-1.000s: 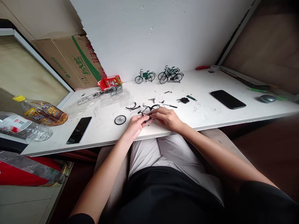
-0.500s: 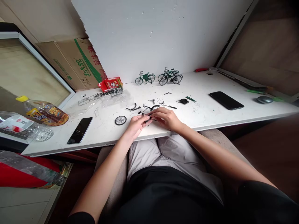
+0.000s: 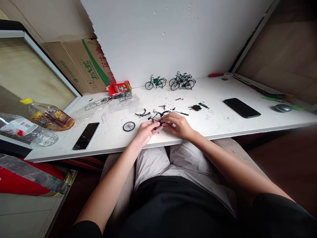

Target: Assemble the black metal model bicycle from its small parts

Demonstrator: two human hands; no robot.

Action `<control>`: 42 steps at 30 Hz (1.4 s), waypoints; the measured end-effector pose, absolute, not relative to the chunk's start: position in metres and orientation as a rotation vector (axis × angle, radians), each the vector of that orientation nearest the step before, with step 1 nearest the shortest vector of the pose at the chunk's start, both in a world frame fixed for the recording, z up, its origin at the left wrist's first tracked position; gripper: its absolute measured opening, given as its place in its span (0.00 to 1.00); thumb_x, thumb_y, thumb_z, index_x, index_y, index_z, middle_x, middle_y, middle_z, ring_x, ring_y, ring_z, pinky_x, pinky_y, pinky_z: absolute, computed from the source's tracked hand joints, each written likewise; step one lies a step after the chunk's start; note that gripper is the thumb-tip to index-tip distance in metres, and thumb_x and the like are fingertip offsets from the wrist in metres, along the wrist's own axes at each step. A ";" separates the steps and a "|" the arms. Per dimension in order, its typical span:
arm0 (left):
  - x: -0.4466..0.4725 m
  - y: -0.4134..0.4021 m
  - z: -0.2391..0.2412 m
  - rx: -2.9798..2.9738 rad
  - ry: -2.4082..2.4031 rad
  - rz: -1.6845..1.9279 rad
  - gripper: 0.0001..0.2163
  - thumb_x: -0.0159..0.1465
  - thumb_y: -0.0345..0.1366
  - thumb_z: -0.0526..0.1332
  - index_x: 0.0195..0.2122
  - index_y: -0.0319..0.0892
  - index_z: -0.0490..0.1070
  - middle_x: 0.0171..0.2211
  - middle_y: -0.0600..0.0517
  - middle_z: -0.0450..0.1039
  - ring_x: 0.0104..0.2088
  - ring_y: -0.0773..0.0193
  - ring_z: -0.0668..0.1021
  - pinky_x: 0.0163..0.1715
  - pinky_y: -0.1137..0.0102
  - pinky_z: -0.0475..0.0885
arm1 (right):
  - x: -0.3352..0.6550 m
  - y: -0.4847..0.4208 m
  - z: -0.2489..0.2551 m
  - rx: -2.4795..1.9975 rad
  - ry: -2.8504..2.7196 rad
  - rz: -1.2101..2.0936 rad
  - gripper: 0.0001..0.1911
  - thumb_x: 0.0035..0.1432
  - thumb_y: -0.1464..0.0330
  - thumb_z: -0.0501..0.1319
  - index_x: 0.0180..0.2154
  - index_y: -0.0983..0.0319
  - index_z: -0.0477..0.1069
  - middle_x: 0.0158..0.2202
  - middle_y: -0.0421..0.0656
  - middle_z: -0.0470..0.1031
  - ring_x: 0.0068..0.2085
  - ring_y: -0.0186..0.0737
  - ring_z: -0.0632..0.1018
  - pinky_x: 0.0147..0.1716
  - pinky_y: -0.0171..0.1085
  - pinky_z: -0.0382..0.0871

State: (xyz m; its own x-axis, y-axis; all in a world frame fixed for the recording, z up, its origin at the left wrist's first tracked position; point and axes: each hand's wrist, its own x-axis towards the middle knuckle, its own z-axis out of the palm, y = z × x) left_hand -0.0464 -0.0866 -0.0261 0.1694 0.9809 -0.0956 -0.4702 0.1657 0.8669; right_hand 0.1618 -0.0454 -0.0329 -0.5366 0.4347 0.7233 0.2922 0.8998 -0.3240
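My left hand and my right hand meet near the front edge of the white table. Both pinch a small black model bicycle frame that is partly put together, with one wheel showing behind my right fingers. A loose black wheel lies flat on the table just left of my left hand. Curved black parts and small screws and metal bits lie just beyond my hands.
Finished model bicycles stand at the back, one green and a dark pair. Black phones lie left and right. A red packet, wire racks, bottles, a cardboard box and a mouse surround the work area.
Both hands stay on the bicycle frame with only slight finger shifts. The view has drifted a little, so everything sits slightly to the right.
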 end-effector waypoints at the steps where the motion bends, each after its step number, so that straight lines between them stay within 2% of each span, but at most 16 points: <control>1: -0.047 -0.086 -0.027 0.805 0.800 1.207 0.09 0.53 0.32 0.78 0.32 0.37 0.81 0.39 0.48 0.82 0.45 0.61 0.82 0.60 0.59 0.78 | 0.162 -0.046 -0.033 -0.526 -2.169 0.202 0.10 0.73 0.67 0.60 0.52 0.55 0.76 0.49 0.48 0.83 0.50 0.48 0.82 0.49 0.49 0.79; 9: -0.048 -0.085 -0.028 0.790 0.787 1.211 0.09 0.55 0.32 0.77 0.33 0.36 0.81 0.38 0.48 0.81 0.43 0.62 0.82 0.61 0.58 0.76 | 0.162 -0.043 -0.035 -0.438 -2.163 0.126 0.08 0.71 0.72 0.62 0.47 0.57 0.78 0.49 0.48 0.83 0.50 0.47 0.82 0.48 0.47 0.79; 15: -0.048 -0.085 -0.029 0.791 0.777 1.208 0.08 0.56 0.31 0.76 0.33 0.36 0.81 0.38 0.48 0.82 0.43 0.63 0.82 0.62 0.58 0.75 | 0.162 -0.044 -0.034 -0.452 -2.181 0.089 0.12 0.70 0.74 0.60 0.50 0.57 0.79 0.51 0.48 0.83 0.50 0.48 0.83 0.48 0.47 0.80; 23: -0.047 -0.085 -0.027 0.776 0.782 1.212 0.07 0.55 0.30 0.76 0.32 0.35 0.81 0.37 0.48 0.81 0.43 0.62 0.82 0.61 0.58 0.75 | 0.161 -0.044 -0.034 -0.440 -2.165 0.100 0.09 0.71 0.73 0.61 0.48 0.57 0.78 0.49 0.48 0.84 0.50 0.47 0.82 0.47 0.46 0.80; 36: -0.049 -0.083 -0.033 0.800 0.762 1.202 0.07 0.56 0.30 0.76 0.33 0.36 0.82 0.39 0.47 0.82 0.46 0.61 0.83 0.62 0.59 0.75 | 0.160 -0.044 -0.034 -0.456 -2.157 0.114 0.11 0.72 0.72 0.61 0.52 0.56 0.76 0.49 0.47 0.84 0.49 0.47 0.83 0.48 0.47 0.79; 42: -0.049 -0.083 -0.032 0.785 0.767 1.208 0.06 0.56 0.30 0.76 0.33 0.35 0.81 0.38 0.48 0.82 0.44 0.62 0.82 0.61 0.58 0.76 | 0.161 -0.044 -0.034 -0.454 -2.160 0.118 0.11 0.71 0.73 0.61 0.51 0.56 0.76 0.49 0.47 0.84 0.50 0.48 0.82 0.49 0.48 0.79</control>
State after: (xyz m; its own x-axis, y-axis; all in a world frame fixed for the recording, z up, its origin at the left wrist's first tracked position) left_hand -0.0487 -0.0833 -0.0319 0.1840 0.9787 -0.0911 -0.4985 0.1728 0.8495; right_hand 0.1607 -0.0437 -0.0342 -0.5291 0.3637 0.7666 0.2779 0.9279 -0.2485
